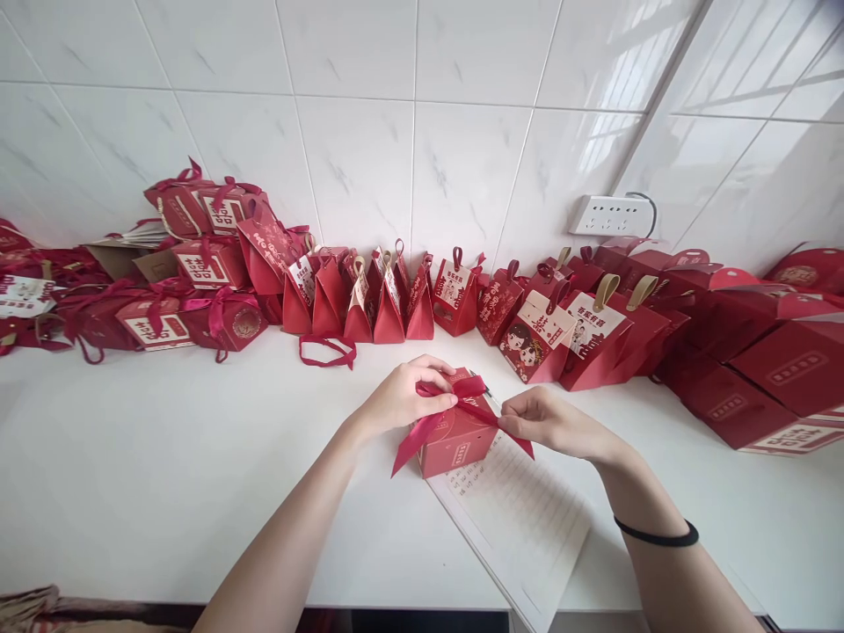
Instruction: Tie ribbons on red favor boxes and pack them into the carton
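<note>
A small red gift box [454, 440] stands on the white counter [164, 475] in front of me, partly on a sheet of lined paper [520, 519]. A dark red ribbon [462, 400] crosses its top in a bow, with tails hanging off both sides. My left hand [402, 396] pinches the bow's left loop above the box. My right hand [547, 420] pinches the ribbon's right tail beside the box. A black band circles my right wrist.
Several red gift boxes and bags line the tiled wall, such as a cartoon-couple bag [531, 343] and a ribboned pile [198, 264] at left. Larger red boxes [771, 369] stack at right. A loose ribbon [328, 350] lies on the counter. A power strip [610, 214] hangs on the wall.
</note>
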Tool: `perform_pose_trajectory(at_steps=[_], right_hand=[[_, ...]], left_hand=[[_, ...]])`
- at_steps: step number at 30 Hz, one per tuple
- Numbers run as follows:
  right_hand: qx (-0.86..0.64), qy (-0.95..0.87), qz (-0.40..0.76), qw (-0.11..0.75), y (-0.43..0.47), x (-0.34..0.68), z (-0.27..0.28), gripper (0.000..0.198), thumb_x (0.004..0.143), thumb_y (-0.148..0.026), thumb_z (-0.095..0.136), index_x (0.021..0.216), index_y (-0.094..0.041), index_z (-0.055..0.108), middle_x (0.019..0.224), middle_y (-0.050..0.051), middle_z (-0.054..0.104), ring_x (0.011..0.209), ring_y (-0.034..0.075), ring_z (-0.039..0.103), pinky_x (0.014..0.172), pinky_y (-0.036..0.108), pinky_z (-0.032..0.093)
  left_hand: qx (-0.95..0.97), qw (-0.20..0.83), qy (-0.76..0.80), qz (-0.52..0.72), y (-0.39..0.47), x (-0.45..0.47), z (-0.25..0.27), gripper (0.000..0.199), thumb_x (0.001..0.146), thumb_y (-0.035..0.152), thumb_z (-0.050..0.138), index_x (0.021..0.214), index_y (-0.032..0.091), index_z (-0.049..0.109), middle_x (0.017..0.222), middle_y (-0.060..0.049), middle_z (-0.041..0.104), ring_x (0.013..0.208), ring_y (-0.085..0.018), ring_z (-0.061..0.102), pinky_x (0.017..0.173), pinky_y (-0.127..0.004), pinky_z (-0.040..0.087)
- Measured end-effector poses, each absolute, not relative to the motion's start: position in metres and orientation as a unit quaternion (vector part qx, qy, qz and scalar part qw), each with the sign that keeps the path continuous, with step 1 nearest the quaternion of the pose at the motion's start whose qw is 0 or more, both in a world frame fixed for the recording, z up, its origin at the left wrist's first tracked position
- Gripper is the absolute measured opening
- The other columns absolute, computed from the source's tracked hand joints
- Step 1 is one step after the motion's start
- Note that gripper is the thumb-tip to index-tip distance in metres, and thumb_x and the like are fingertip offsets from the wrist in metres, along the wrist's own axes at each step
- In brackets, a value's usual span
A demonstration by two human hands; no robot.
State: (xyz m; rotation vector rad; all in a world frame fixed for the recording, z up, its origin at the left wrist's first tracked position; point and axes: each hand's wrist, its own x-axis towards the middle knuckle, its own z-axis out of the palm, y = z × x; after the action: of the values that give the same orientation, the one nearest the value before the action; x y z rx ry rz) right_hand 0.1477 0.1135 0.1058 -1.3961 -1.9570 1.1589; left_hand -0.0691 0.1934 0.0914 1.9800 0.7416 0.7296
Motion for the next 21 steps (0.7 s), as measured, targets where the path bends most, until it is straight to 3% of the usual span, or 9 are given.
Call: perform_pose_trajectory(at_steps=[5,10,14,18,21], right_hand=[[-0.494,-0.726,0.445,0.173,0.117,0.165,0.107,0.048,0.08,-0.057,0.051,0.055,-0.016,0.05,0.05,-0.002,0.042,0.047,0.009,0.033,0.046,0.024,0.023],[-0.565,-0.693,0.296,0.335,0.133,0.149,0.11,0.062,0.078,-0.077,0.036,0.064,-0.017,0.046,0.058,-0.002,0.037,0.054,0.011,0.033,0.048,0.023,0.025],[-0.547,-0.709,0.332,0.297,0.141,0.119,0.109,0.056,0.082,-0.068,0.044,0.059,-0.017,0.039,0.054,-0.004,0.033,0.049,0.008,0.028,0.045,0.022,0.021],[-0.552,-0.642,0.377,0.377,0.142,0.111,0.097,0.05,0.079,-0.064,0.049,0.062,-0.017,0.044,0.057,-0.003,0.04,0.05,0.009,0.034,0.045,0.022,0.025],[-0.552,-0.611,0.373,0.427,0.14,0.112,0.09,0.052,0.076,-0.065,0.048,0.056,-0.017,0.04,0.055,-0.003,0.038,0.05,0.01,0.033,0.046,0.023,0.027]], left_hand=[[0.792,0.444,0.297,0.296,0.195,-0.07,0.09,0.016,0.071,0.034,0.067,0.072,0.018,0.066,0.115,-0.006,0.057,0.108,-0.023,0.055,0.094,-0.038,0.044],[0.789,0.455,0.291,0.294,0.193,-0.069,0.09,0.013,0.072,0.031,0.066,0.074,0.018,0.067,0.114,-0.005,0.056,0.102,-0.021,0.058,0.092,-0.036,0.045],[0.79,0.457,0.273,0.304,0.194,-0.071,0.091,0.013,0.074,0.03,0.064,0.078,0.018,0.066,0.113,-0.005,0.058,0.103,-0.02,0.057,0.093,-0.034,0.043],[0.781,0.483,0.255,0.304,0.199,-0.082,0.092,0.026,0.077,0.029,0.057,0.101,0.02,0.058,0.115,-0.006,0.058,0.107,-0.022,0.055,0.092,-0.037,0.042],[0.795,0.424,0.297,0.315,0.198,-0.092,0.092,0.017,0.077,0.029,0.055,0.09,0.02,0.056,0.122,-0.007,0.053,0.115,-0.025,0.048,0.097,-0.041,0.036]])
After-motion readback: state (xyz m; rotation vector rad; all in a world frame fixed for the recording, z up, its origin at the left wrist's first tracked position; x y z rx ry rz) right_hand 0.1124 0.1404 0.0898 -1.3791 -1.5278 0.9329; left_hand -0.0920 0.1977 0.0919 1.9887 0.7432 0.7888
